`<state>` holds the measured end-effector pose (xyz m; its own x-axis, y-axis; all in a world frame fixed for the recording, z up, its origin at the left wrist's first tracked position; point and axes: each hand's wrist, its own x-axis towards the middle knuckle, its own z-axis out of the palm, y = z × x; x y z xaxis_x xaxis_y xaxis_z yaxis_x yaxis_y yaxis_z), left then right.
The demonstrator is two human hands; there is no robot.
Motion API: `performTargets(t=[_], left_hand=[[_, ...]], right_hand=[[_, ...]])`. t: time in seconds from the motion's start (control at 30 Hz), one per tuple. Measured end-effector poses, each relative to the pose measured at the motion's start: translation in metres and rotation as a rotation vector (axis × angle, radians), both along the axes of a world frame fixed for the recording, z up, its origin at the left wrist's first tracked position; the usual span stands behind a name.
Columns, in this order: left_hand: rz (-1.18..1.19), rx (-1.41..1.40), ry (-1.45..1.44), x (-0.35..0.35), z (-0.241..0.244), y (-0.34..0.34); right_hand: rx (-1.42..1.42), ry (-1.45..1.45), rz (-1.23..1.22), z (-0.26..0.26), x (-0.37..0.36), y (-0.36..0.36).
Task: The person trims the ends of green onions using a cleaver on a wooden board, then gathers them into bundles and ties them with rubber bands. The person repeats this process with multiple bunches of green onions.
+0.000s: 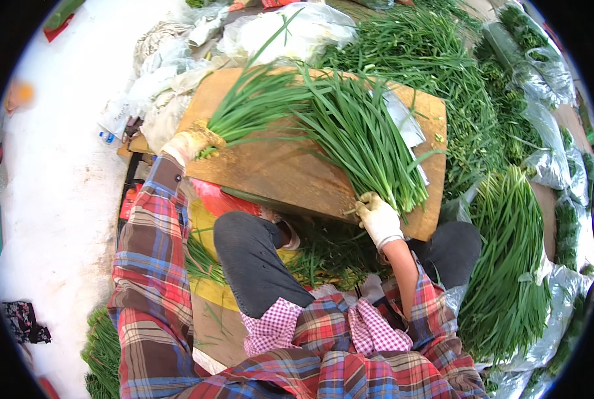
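A stained glove covers my left hand (pixel 202 141), which grips a bunch of garlic chives (pixel 257 102) by its stem ends above the left part of a wooden board (pixel 287 159). Their blades fan out to the upper right and look blurred. My right hand (pixel 378 218), in a whitish glove, is at the board's near edge, touching the stem ends of a larger pile of chives (pixel 359 134). Its fingers are curled; whether they pinch a stem cannot be told. Under that pile, silvery sheets (pixel 402 119) show along its right side.
Loose greens (pixel 456 85) heap up behind and right of the board. A large chive bundle (pixel 511 264) stands by my right knee, with plastic-wrapped bundles (pixel 546 75) beyond. Clear plastic bags (pixel 287 35) lie at the back. Another bundle (pixel 102 349) is at lower left.
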<state>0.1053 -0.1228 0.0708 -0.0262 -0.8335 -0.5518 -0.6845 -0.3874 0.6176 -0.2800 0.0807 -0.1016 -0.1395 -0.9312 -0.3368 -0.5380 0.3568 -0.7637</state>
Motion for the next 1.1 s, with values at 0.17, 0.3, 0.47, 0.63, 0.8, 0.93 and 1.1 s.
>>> performTargets(t=[0.17, 0.3, 0.47, 0.63, 0.8, 0.93, 1.1], left_hand=[[0.127, -0.171, 0.096, 0.043, 0.032, -0.018], [0.309, -0.102, 0.406, 0.055, 0.017, -0.013], [0.395, 0.169, 0.782, -0.044, -0.091, 0.071], [0.574, 0.278, 1.028, -0.118, -0.187, 0.164], [0.606, 0.250, 0.971, -0.145, -0.178, 0.176], [0.575, 0.201, 0.969, -0.144, -0.179, 0.179], [0.584, 0.185, 1.029, -0.144, -0.177, 0.181]], right_hand=[[0.035, -0.002, 0.021, 0.010, -0.001, 0.004], [0.117, -0.212, 0.163, 0.014, 0.013, 0.005], [-0.061, -0.385, 0.184, 0.057, 0.038, -0.009], [-0.098, -0.497, 0.025, 0.044, 0.049, -0.040], [-0.042, -0.378, 0.006, 0.023, 0.071, -0.072], [-0.042, -0.104, 0.063, 0.023, 0.094, -0.082], [0.014, -0.715, -0.211, 0.014, 0.095, -0.077]])
